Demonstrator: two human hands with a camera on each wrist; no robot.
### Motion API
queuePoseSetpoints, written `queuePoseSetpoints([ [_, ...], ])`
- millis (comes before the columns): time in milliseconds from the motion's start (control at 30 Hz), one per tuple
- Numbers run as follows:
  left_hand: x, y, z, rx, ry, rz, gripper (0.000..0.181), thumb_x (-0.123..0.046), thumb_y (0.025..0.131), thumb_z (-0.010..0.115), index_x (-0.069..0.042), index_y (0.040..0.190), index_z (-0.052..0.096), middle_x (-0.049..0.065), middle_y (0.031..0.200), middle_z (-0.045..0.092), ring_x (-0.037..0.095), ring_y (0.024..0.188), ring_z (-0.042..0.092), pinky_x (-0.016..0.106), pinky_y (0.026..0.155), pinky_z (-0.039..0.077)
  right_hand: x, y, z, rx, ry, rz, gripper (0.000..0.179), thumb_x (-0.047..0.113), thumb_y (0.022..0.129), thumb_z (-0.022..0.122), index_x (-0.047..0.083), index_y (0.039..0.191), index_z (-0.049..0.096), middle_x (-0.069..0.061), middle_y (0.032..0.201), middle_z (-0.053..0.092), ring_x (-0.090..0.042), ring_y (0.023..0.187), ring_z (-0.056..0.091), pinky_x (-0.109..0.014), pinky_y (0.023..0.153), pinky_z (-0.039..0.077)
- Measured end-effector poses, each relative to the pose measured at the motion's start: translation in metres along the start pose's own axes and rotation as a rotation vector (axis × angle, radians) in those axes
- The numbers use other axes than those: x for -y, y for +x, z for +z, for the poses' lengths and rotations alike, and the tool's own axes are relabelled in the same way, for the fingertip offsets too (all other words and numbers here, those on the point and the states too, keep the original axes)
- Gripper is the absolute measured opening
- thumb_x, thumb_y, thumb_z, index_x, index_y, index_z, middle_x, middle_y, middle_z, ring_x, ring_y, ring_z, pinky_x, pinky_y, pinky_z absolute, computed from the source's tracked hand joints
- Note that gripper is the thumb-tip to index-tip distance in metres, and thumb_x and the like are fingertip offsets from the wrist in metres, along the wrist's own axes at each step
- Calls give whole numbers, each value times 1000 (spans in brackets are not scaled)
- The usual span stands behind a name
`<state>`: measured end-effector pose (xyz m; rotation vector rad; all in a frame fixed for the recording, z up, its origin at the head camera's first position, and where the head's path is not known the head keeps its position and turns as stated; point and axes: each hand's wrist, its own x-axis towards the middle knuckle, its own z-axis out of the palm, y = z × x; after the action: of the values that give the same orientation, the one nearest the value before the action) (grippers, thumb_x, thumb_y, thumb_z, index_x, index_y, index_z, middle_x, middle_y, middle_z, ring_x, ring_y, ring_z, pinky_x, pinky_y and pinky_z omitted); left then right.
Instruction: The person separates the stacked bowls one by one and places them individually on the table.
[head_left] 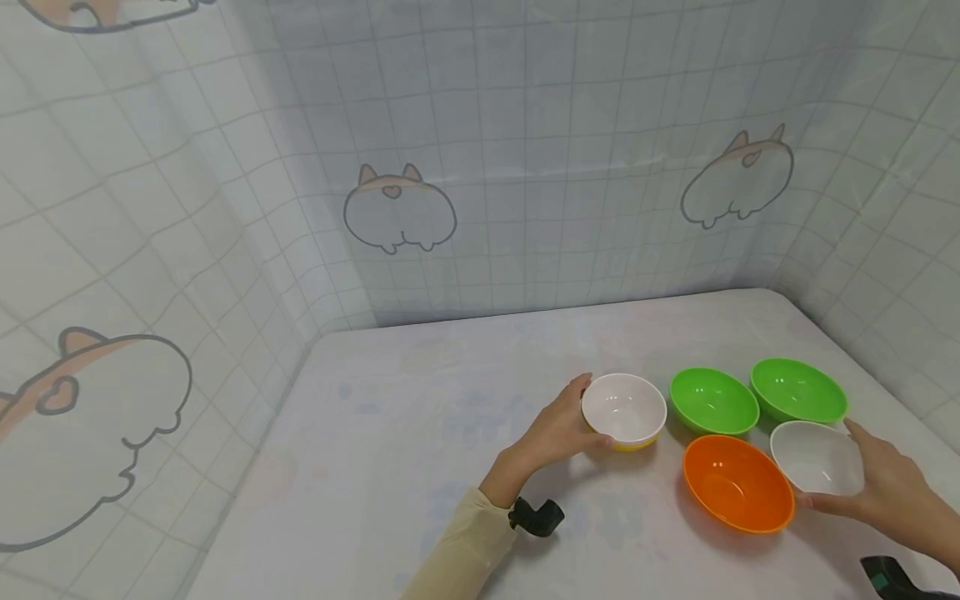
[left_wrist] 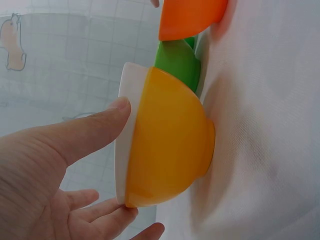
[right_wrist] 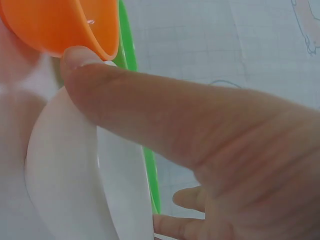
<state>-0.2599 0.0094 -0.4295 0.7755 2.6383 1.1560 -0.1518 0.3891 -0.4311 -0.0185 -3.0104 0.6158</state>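
Note:
In the head view my left hand (head_left: 558, 429) grips a small white bowl (head_left: 624, 407) by its sides. That bowl sits nested inside a yellow bowl (left_wrist: 167, 142), its white rim standing above the yellow one. In the left wrist view the thumb presses the white rim and the fingertips touch the opposite side. My right hand (head_left: 888, 483) holds another white bowl (head_left: 817, 458) at the right, thumb on the near side, fingers on the far side. Its thumb lies close by an orange bowl (head_left: 738, 483); whether they touch, I cannot tell.
A green bowl (head_left: 714, 402) stands behind the orange one, and a second green bowl (head_left: 798, 390) stands farther right, behind the right-hand white bowl. All are on a table with a pale cloth (head_left: 360, 450). White grid-patterned curtains (head_left: 525, 208) surround the table's back and sides.

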Motion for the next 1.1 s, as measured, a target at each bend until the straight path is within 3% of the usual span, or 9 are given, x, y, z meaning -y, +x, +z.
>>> queuePoseSetpoints([
  [267,-1,-1,-1,11,-31,17,99,-31,76,83,-6,151,24,9,146,41,19,130,43,37,102,39,5,-3,-1,28,69,16,114,35,66,88,-27,132,18,-45,108,42,-50,85,50,-57,61,52],
  [467,0,-2,-2,23,-47,49,98,-27,77,83,-4,151,23,12,147,39,20,132,40,37,105,36,4,-4,2,20,47,16,122,35,64,90,-27,135,13,-46,110,39,-53,85,50,-58,61,52],
  [700,0,-3,-2,50,-47,71,97,-25,79,81,-4,152,20,13,151,32,21,137,33,39,108,32,9,-3,-1,-153,-16,-42,127,37,55,93,-24,137,17,-44,116,35,-53,95,36,-74,75,37],
  [867,0,-5,-3,52,-46,68,97,-25,79,80,-3,152,20,12,151,31,21,138,32,38,108,32,31,8,-13,-245,95,-186,123,24,49,96,-16,140,25,-39,124,36,-53,102,34,-76,81,30],
  [967,0,-5,-4,54,-48,67,97,-25,80,80,-3,152,19,12,152,31,20,138,31,38,109,31,45,15,-16,-218,198,-278,121,16,50,96,-11,144,24,-37,130,34,-54,111,31,-77,91,19],
  [1100,-1,-6,-4,61,-55,75,98,-25,80,79,-4,153,17,12,152,29,20,139,29,38,109,30,63,24,-17,-108,275,-282,120,18,61,92,-11,147,14,-39,138,24,-56,119,22,-76,96,12],
])
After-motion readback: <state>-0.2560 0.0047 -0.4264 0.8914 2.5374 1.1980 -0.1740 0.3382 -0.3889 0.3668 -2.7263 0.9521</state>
